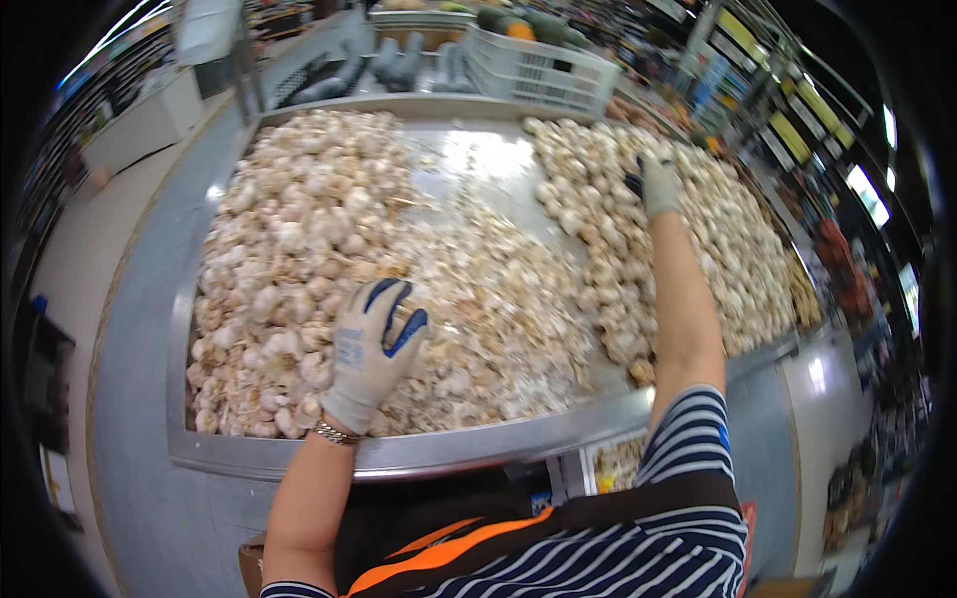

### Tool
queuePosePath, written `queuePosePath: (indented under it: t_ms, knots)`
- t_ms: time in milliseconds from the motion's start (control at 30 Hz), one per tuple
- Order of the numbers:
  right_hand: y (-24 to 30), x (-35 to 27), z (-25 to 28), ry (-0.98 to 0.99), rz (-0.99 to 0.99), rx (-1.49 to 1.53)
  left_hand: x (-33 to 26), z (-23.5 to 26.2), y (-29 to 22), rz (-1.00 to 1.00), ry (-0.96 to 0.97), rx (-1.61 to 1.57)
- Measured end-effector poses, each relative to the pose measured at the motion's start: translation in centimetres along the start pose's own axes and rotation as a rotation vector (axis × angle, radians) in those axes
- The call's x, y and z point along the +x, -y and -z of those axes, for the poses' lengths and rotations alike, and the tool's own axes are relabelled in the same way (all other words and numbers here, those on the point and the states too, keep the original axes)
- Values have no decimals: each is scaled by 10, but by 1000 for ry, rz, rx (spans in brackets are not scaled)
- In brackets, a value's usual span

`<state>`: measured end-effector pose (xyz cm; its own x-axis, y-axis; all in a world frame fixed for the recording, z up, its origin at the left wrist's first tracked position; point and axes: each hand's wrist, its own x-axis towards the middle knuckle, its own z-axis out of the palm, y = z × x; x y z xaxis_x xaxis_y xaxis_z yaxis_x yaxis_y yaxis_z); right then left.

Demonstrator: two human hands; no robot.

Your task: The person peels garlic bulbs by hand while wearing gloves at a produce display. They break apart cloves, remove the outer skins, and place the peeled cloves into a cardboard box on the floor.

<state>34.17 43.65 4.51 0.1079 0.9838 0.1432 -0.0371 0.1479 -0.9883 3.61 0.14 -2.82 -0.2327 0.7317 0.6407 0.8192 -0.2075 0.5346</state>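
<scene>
My left hand (377, 344), in a pale work glove with blue-coated fingers, rests on the near part of the left garlic heap (299, 229). Its fingers are slightly bent and apart, with no bulb visible in them. Farther off, my right hand (658, 187), gloved the same way, reaches onto the right heap of garlic bulbs (718, 249). Its fingers look spread on the bulbs; their tips are partly hidden. Between the heaps lie loose garlic skins (488, 299), thickest toward the near side. All of this lies in a wide metal display bin (498, 434).
Beyond the bin's far edge stands a white plastic crate (543, 70) with green and orange produce in it. Dark long vegetables (399, 65) lie beside it. Shelving (768, 110) rises at the far right, and pale floor (90, 249) runs along the left.
</scene>
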Motion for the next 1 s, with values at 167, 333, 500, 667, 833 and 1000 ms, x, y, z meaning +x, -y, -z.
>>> queuePosePath:
  t_ms: [167, 333, 500, 667, 833, 1000]
  knots:
    - [-23, -56, -45, 328, 203, -16, 6, 8, 3, 37, -228, 44]
    - [4, -248, -122, 896, 306, -557, 3, 24, 4, 109, -379, -44]
    - [-12, -321, -140, 1255, 1029, -669, 2, 28, 12, 173, -467, -216]
    - [15, -308, -134, 1131, 424, -1078, -1, 30, 21, 257, -503, -255]
    - [3, -296, -132, 909, 572, -652, 4, 25, 24, 271, -623, -474]
    - [-3, -325, -161, 1194, 625, -670, 7, 28, 28, 279, -596, -437]
